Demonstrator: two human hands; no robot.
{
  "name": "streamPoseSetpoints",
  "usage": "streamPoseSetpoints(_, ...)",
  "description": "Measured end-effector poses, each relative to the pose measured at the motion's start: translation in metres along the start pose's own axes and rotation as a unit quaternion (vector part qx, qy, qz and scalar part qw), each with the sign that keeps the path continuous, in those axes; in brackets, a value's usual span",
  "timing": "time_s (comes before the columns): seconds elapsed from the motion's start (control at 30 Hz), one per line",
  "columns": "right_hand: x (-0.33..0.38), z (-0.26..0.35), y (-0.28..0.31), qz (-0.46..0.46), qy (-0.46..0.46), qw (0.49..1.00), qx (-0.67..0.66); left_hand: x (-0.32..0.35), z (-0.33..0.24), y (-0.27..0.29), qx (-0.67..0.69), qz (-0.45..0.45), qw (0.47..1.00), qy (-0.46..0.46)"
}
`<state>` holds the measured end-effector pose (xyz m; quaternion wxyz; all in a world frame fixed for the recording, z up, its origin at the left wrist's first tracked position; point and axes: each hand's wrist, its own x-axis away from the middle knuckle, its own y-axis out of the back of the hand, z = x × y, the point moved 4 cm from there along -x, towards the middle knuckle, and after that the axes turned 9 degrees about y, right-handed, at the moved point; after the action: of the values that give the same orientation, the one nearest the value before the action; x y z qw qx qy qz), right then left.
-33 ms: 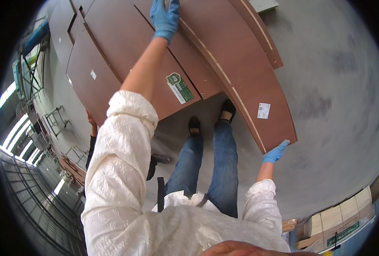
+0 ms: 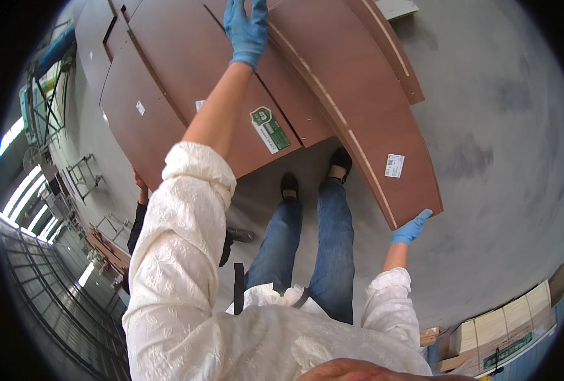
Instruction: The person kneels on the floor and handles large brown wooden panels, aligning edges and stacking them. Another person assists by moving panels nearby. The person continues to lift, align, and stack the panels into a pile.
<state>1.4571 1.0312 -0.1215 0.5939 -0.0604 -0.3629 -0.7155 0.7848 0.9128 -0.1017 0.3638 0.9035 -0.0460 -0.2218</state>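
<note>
A long brown board [image 2: 364, 114] with a pale left edge and a white label near its close end lies out in front of me, slightly right. My right hand [image 2: 412, 228], in a blue glove, is closed on its near right corner. Farther up, my left hand [image 2: 247, 35], gloved too, grips the board's left edge, thumb apart from the fingers; the fingertips run past the frame's top. Left of this board lie several wide brown panels [image 2: 174, 57] side by side. One carries a green and white label [image 2: 270, 130].
Another person's hand [image 2: 140, 180] touches the panels' near left edge, a dark shoe [image 2: 241, 235] beside my legs. A narrow brown strip [image 2: 399, 57] lies right of the board. Pale stacked packs [image 2: 504, 327] stand at lower right, metal frames [image 2: 85, 178] at left.
The view has shifted very slightly. A small white label beside my left forearm now shows more. Both hands keep their places on the board.
</note>
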Motion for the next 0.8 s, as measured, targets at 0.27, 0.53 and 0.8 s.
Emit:
streamPoseSetpoints(0.27, 0.023, 0.013, -0.006, 0.050, -0.024, 0.998, 0.006, 0.081, -0.049, 0.111, 0.323, 0.049, 0.930, 0.169)
streamPoseSetpoints(0.53, -0.019, 0.004, 0.010, 0.152, -0.036, 0.988, 0.010, 0.258, -0.052, 0.237, 0.393, 0.198, 0.782, 0.441)
streamPoseSetpoints(0.8, -0.020, 0.006, 0.020, 0.115, 0.071, 0.984, 0.119, 0.382, -0.014, 0.281, 0.412, 0.260, 0.680, 0.548)
